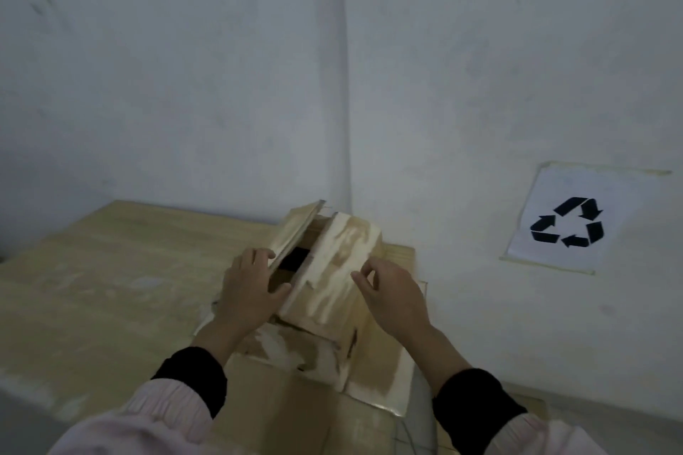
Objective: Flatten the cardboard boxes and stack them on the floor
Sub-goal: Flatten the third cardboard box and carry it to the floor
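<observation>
A small cardboard box point(332, 270) stands in the room's corner on top of other cardboard, its top flaps partly apart with a dark gap between them. My left hand point(249, 288) grips the raised left flap point(295, 233), fingers over its edge and thumb by the gap. On the right flap rests my right hand point(391, 292), fingers curled, pinching at its surface. Both arms wear black cuffs under pale pink sleeves.
A large flat sheet of cardboard point(111, 288) spreads to the left. More cardboard point(384, 373) lies beneath the box. Pale walls meet in a corner just behind it. A paper with a black recycling symbol point(567, 222) is taped to the right wall.
</observation>
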